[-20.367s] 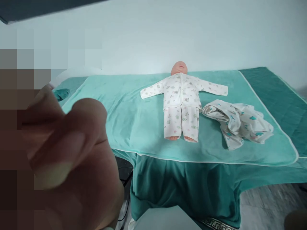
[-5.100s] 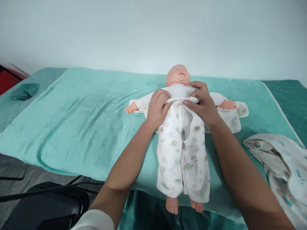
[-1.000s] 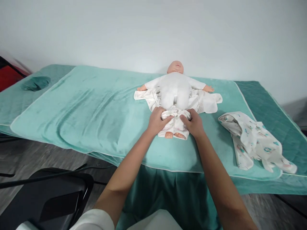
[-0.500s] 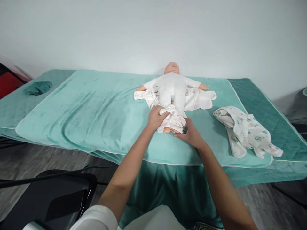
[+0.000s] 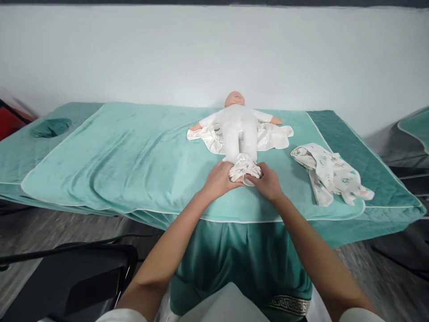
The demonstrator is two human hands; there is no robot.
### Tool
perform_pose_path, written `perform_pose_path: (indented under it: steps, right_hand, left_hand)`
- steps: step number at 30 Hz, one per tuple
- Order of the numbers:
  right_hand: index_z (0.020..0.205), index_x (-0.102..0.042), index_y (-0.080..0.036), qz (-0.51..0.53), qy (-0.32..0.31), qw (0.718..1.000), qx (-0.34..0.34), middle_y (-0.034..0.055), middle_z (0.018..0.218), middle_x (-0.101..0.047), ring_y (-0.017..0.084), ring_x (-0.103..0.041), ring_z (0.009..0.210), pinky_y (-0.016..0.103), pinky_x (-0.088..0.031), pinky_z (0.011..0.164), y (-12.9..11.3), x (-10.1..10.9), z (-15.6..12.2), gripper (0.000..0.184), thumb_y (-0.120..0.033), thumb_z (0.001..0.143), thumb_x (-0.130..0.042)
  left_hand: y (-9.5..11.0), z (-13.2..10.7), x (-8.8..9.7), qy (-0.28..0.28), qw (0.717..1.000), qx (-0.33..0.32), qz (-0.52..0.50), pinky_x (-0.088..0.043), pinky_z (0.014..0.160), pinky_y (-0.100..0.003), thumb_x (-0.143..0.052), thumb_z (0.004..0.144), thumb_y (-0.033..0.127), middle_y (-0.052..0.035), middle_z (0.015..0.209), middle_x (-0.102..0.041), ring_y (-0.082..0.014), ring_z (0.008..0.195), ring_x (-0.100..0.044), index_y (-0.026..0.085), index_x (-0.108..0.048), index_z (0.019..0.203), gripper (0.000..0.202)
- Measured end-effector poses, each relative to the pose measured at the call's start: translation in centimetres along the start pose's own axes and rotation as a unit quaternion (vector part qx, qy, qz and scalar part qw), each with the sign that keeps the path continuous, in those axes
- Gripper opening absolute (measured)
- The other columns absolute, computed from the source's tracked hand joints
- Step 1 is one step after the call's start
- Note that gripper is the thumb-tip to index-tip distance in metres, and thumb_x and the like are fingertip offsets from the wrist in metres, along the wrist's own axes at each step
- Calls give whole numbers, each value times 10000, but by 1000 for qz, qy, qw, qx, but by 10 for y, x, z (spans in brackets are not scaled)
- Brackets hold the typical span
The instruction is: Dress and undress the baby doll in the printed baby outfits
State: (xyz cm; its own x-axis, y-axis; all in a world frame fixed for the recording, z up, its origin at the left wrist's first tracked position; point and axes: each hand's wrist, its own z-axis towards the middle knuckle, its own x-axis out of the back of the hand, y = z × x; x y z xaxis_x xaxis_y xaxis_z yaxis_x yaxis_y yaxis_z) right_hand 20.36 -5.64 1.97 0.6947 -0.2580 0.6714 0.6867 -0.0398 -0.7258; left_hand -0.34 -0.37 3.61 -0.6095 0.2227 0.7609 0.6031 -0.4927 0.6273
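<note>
A baby doll (image 5: 239,123) with a white cloth body lies on its back on the green bed, head toward the wall and arms spread. White baby clothes (image 5: 246,164) are bunched around its lower legs and feet. My left hand (image 5: 219,179) is closed on the left side of this bunch, by one foot. My right hand (image 5: 269,181) pinches the cloth at the other side, thumb near the feet. The rest of the garment (image 5: 275,135) spreads flat under the doll's torso on both sides. The feet are mostly hidden by cloth and fingers.
A printed baby garment (image 5: 335,172) lies crumpled to the right on the green sheet (image 5: 150,156). The bed has a face hole (image 5: 50,127) at its left end. A black chair (image 5: 73,281) stands at lower left. The white wall (image 5: 150,53) runs behind the bed.
Both hands have closed in around the doll's feet, and the bunched cloth is more tightly gathered there. The right thumb has moved onto the cloth. The view has shifted slightly.
</note>
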Motion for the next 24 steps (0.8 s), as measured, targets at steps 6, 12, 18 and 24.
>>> perform_pose_path:
  steps: [6, 12, 18, 24]
  right_hand:
    - [842, -575, -227, -87, -141, 985, -47, 20, 807, -668, 237, -615, 782, 295, -367, 659, -37, 41, -12, 270, -471, 777, -671]
    - [806, -616, -212, 7, -327, 945, -4, 12, 809, -666, 204, -599, 748, 292, -420, 645, -77, 100, -14, 264, -470, 780, -667]
    - [931, -693, -220, 2, -315, 941, 120, 57, 973, -709, 281, -641, 1016, 391, -505, 934, -135, 162, 4, 352, -557, 852, -628]
    - [1122, -723, -231, -104, -331, 927, 143, 16, 968, -707, 201, -647, 846, 345, -526, 803, -208, 208, 13, 490, -598, 799, -730]
  left_hand:
    - [26, -18, 23, -71, 989, 114, -63, -500, 798, -350, -710, 810, 421, -50, 1138, -730, -290, 1029, -691, 249, -590, 1126, 379]
    - [37, -24, 81, -191, 968, 24, -160, -513, 839, -279, -682, 712, 248, 1, 1031, -724, -212, 982, -671, 193, -666, 952, 247]
    - [75, -25, 157, -92, 978, -21, -183, -481, 705, -247, -625, 634, 144, 3, 911, -650, -176, 850, -624, 166, -632, 924, 291]
    - [104, -27, 225, -80, 991, -95, 41, -424, 623, -222, -743, 613, 138, 19, 786, -608, -142, 691, -572, 179, -655, 848, 254]
